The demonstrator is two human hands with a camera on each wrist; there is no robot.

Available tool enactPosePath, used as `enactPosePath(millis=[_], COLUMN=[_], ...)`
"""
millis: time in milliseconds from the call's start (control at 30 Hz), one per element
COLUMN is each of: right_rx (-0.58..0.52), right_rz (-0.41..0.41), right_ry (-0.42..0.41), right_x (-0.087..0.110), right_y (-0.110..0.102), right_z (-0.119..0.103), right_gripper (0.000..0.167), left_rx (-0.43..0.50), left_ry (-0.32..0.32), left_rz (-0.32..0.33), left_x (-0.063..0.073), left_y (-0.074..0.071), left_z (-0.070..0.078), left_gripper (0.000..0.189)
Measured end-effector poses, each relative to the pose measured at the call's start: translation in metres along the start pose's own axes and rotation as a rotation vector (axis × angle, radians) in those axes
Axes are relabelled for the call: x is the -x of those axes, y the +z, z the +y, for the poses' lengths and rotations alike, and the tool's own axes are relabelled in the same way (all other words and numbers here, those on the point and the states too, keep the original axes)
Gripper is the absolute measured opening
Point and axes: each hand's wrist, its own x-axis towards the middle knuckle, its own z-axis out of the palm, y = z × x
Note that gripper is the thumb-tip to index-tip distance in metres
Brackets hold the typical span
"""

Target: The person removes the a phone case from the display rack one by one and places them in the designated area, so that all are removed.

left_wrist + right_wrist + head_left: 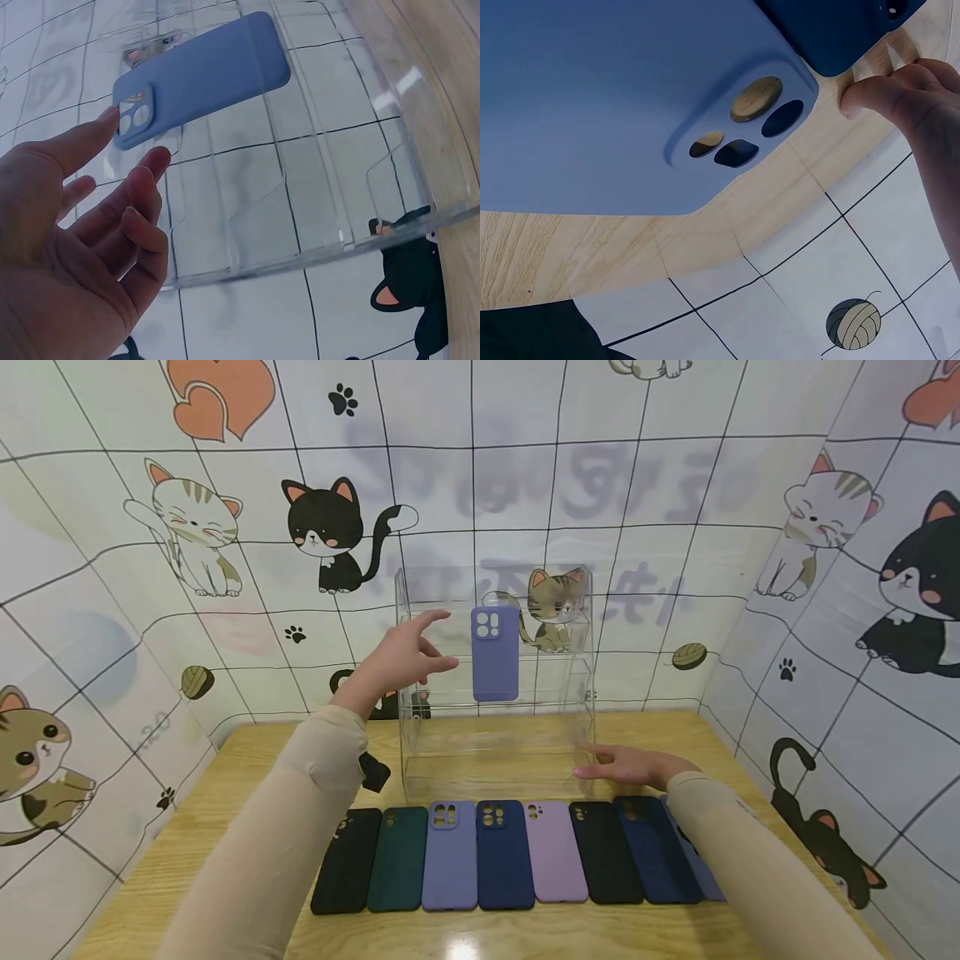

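A lavender phone case [496, 653] stands upright in a clear stepped rack [402, 760], high up near its middle. To its left my left hand [401, 656] hovers with thumb and fingers spread apart. The left wrist view has the same case [210, 75] just beyond the fingertips of my left hand [82, 232], which holds nothing. My right hand [630, 766] is low at the rack's right front corner, fingers extended toward it. In the right wrist view, my right hand [915, 94] is partly behind a navy case [840, 34], with a blue case [592, 97] close to the camera.
Several phone cases lie in a row before the rack: black [347, 860], green [397, 860], lavender [450, 872], navy [506, 868], light purple [557, 852] and more rightward. My right sleeve [750, 852] covers part of the row's end. A cat-print cloth [472, 502] hangs behind the wooden table [247, 793].
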Motion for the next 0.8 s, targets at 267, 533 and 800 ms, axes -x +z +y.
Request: enactPosePath(millis=[267, 533, 800], right_rx=[-0.009, -0.008, -0.011], right_rz=[0.002, 0.002, 0.0], right_ry=[-0.007, -0.006, -0.007], right_x=[-0.001, -0.004, -0.004], right_y=[0.001, 0.002, 0.0], right_z=[0.001, 0.006, 0.004], right_gripper=[0.101, 0.102, 0.101], left_rx=[0.024, -0.041, -0.079], left_ry=[-0.018, -0.053, -0.051], left_rz=[0.022, 0.029, 0.047], left_x=[-0.022, -0.034, -0.038], left_y=[0.025, 0.04, 0.045], left_z=[0.003, 0.007, 0.008], left_gripper=[0.098, 0.103, 0.103])
